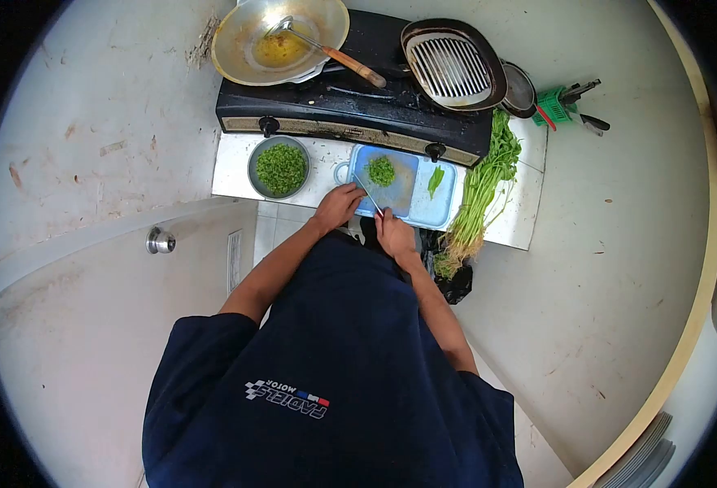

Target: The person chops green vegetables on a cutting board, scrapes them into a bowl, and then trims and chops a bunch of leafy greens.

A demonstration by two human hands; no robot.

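Note:
My right hand point(396, 233) is closed round the handle of a knife point(368, 193), whose thin blade slants up and left over the blue cutting board point(448, 195). At the board's left edge, my left hand point(339, 205) rests beside the blade with its fingers bent together; whatever they may hold is too small to make out. Chopped greens point(381, 171) form a small pile just beyond the blade. A loose green leaf point(435, 181) lies on the right part of the board. To the left, a grey bowl point(252, 169) is full of chopped greens point(281, 168).
Behind the board is a black stove point(334, 102) bearing a wok point(244, 49) with a ladle point(338, 57) and a grill pan point(456, 65). Long-stemmed greens point(484, 179) lie right of the board. A green basket point(551, 106) holds utensils. A door knob point(161, 240) is at left.

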